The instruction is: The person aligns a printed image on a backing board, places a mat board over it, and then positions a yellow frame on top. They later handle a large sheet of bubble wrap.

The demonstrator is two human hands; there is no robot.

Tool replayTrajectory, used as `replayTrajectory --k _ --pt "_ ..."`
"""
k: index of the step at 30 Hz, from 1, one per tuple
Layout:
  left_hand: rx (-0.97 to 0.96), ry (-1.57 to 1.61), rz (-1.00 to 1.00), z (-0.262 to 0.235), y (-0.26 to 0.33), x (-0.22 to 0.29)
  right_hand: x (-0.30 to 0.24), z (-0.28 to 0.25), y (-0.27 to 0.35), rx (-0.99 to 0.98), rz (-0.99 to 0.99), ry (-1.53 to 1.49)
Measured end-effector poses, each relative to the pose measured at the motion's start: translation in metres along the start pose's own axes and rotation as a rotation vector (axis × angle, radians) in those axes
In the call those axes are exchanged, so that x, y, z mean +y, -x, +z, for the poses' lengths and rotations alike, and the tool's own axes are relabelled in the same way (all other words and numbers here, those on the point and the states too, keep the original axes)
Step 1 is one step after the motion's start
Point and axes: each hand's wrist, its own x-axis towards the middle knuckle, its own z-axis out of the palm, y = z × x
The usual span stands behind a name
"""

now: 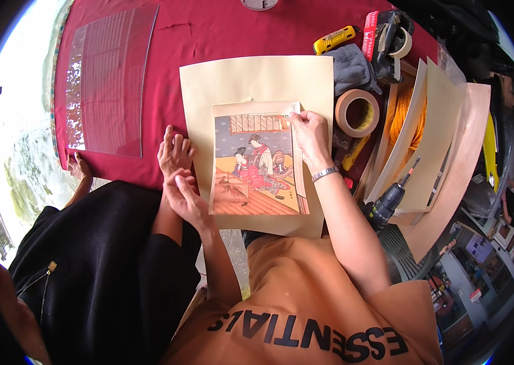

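A colourful illustrated print [257, 164], showing two figures in patterned robes, lies on a larger cream sheet of card [196, 91]. My right hand [310, 135] pinches the print's upper right corner between thumb and fingers; a metal watch band circles that wrist. Beside the print's lower left edge, my left hand [190, 201] has its fingers apart and holds nothing visible. It overlaps the wrist of a co-worker in black, whose hand [176, 151] rests at the card's left edge. That person's other hand [79, 167] touches the table edge near a clear sheet.
A red cloth [166, 42] covers the table, with the clear sheet [111, 79] at left. To the right are a yellow tool [335, 40], grey cloth [354, 68], tape roll [357, 113], tape dispenser [391, 45], orange cord [408, 118], leaning boards [439, 146] and a drill [389, 201].
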Motion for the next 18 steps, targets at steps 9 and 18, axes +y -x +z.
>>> replayTrajectory --k 9,18 --pt "-0.521 -0.455 0.476 0.107 -0.093 0.072 0.006 0.004 -0.003 0.076 -0.068 0.068" --pt "-1.033 -0.578 1.008 0.23 -0.093 -0.001 0.006 0.009 -0.003 0.101 -0.075 0.055"
